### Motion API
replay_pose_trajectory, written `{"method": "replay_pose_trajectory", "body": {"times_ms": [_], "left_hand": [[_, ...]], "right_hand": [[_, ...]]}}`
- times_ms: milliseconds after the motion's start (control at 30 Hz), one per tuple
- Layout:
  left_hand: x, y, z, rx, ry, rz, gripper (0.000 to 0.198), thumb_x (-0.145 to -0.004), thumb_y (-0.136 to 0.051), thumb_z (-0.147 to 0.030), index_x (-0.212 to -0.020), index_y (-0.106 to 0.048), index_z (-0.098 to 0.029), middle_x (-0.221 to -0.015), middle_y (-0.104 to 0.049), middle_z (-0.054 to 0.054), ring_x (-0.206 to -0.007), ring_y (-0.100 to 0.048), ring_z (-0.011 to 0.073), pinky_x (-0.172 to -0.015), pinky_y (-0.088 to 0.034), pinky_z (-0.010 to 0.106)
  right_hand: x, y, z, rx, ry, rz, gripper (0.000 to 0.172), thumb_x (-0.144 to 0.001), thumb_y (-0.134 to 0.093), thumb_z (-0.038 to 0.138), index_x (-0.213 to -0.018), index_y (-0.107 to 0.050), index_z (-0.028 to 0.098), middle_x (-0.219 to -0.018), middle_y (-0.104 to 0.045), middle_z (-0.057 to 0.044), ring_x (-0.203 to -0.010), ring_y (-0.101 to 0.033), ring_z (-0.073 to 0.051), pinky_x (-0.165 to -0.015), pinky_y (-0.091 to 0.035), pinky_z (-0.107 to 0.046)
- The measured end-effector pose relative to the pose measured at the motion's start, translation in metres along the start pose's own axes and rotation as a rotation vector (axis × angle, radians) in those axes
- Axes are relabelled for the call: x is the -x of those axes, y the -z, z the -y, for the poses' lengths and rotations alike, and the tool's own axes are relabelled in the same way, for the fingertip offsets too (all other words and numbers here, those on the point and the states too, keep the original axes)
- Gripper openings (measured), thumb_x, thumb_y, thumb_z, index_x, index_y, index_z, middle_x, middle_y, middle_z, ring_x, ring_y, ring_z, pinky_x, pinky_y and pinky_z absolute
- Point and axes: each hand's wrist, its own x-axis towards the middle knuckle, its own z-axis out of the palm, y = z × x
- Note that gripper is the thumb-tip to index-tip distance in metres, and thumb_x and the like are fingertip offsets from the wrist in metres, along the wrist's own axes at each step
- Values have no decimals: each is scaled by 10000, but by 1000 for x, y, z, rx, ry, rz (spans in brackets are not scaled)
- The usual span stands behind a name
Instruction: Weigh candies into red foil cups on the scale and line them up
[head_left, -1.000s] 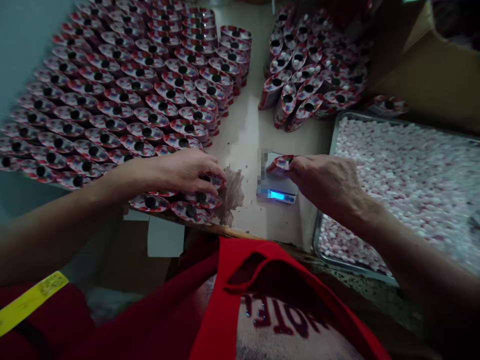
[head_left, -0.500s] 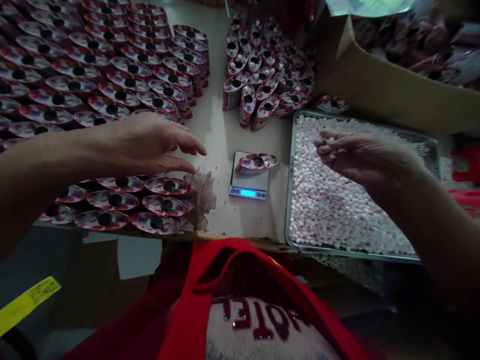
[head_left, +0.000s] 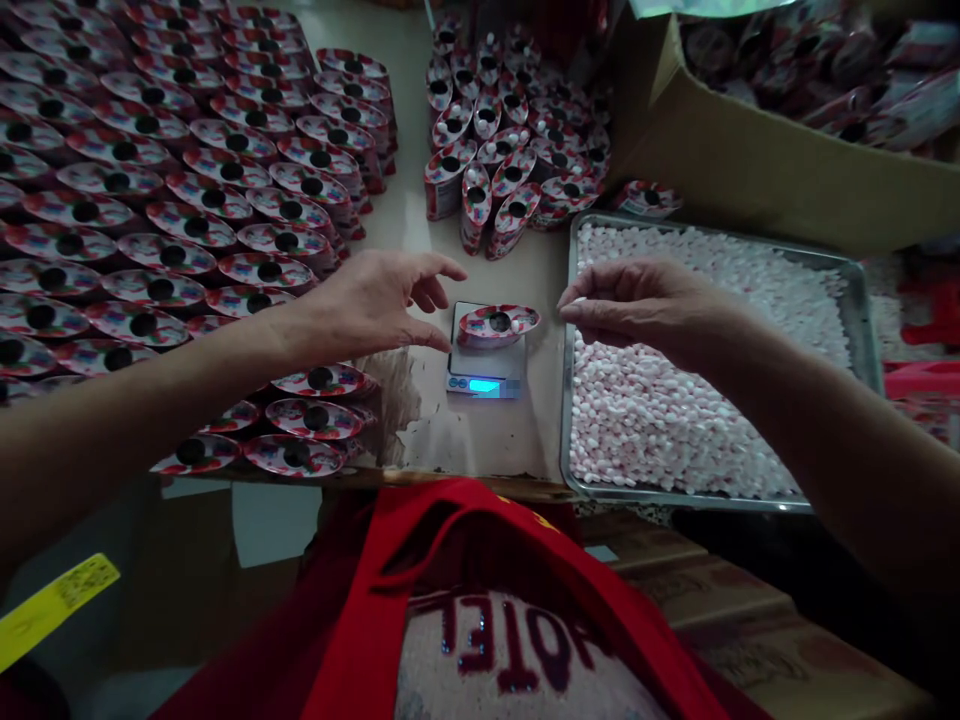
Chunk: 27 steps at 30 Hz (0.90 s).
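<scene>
An oval candy container [head_left: 491, 340], red and pink with a dark round hole in its top, rests on a small digital scale [head_left: 466, 362] with a lit blue display. A white candy lies on its top right of the hole. Just left of the scale, my left hand [head_left: 390, 298] hovers with thumb and fingers apart, holding nothing. My right hand [head_left: 637, 300] is over the left edge of a metal tray [head_left: 568, 400] full of small white and pinkish candies [head_left: 660, 420]. Its thumb and fingertips pinch a white candy [head_left: 577, 302].
Rows of similar containers [head_left: 142, 325] cover the table's left side. Another cluster [head_left: 517, 165] stands behind the scale, some with candies on top. A cardboard box [head_left: 757, 150] of packages is at back right. The table's front edge [head_left: 465, 482] runs beside my red apron [head_left: 360, 610].
My left hand has moved right toward the container on the scale. My right hand has come left from over the candies to the tray's left edge, fingers still pinched.
</scene>
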Motion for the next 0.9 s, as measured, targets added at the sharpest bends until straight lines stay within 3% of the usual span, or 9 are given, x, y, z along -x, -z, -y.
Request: {"method": "replay_pose_trajectory", "body": {"times_ms": [100, 233, 367, 500, 567, 667, 767, 833, 900], "left_hand": [[-3, -9, 2, -3, -12, -20, 870, -748, -911, -562, -1490, -626, -208, -1173, -781, 110, -1090, -732, 298, -1017, -572, 445], [-8, -15, 4, -35, -15, -11, 870, -728, -944, -486, -1486, -620, -207, -1232, -776, 104, -1140, -724, 293, -1053, -558, 444], [-16, -22, 6, -21, -36, -7, 823, -706, -968, -362, -1445, -658, -172, -1203, -786, 107, -1100, -735, 258, -1004, -573, 388], [-23, -42, 4, -3, -116, -78, 757, -658, -998, -314, -1348, -726, -161, -1159, -803, 100, -1029, -742, 257, -932, -575, 367], [-26, -54, 3, 32, -153, -138, 552, -721, -946, -262, -1237, -781, -159, -1105, -816, 81, -980, -746, 241, -903, -570, 351], [-35, -62, 0, 155, -199, -225, 331, -819, -840, -220, -1148, -817, -186, -1059, -820, 46, -938, -746, 200, -863, -569, 306], [-56, -56, -14, 102, -328, -321, 327, -808, -819, -177, -1134, -825, -212, -1036, -783, 33, -928, -706, 184, -839, -557, 291], [-76, -49, -34, -24, -460, -397, 324, -821, -822, -183, -1141, -822, -233, -1013, -746, 27, -942, -671, 190, -867, -546, 315], [-96, -46, -62, -157, -616, -464, 315, -859, -828, -222, -1171, -810, -253, -1028, -731, 28, -983, -649, 207, -931, -532, 358]], "right_hand": [[-2, -2, 2, 3, 17, -6, 181, -881, -852, 325, -855, -763, 169, -583, -599, 4, -514, -456, -100, -461, -257, -269], [-1, -6, 6, 172, 117, -72, 157, -914, -818, 337, -887, -795, 184, -614, -600, -2, -560, -472, -125, -514, -286, -298], [-6, -15, 16, 396, 248, -90, 128, -917, -814, 343, -929, -816, 215, -658, -552, 3, -637, -461, -150, -584, -314, -320], [-13, -17, 27, 463, 263, -108, 148, -939, -794, 375, -901, -801, 232, -653, -552, 1, -639, -471, -150, -585, -358, -309], [-11, -3, 24, 411, 288, -187, 198, -935, -803, 418, -886, -792, 227, -658, -589, -3, -627, -514, -149, -583, -400, -300], [5, 34, 1, 436, 289, -354, 267, -907, -820, 473, -926, -815, 207, -710, -671, -27, -663, -603, -179, -634, -481, -320], [29, 62, -33, 511, 240, -497, 341, -785, -912, 498, -977, -841, 226, -990, -788, -90, -969, -710, -291, -855, -566, -416], [38, 60, -50, 303, 210, -602, 380, -782, -915, 493, -1065, -828, 254, -1216, -781, -101, -1182, -684, -329, -1006, -553, -471], [38, 45, -55, -197, 165, -679, 286, -940, -769, 477, -1143, -779, 275, -1246, -770, -79, -1185, -698, -273, -1047, -554, -454]]}}
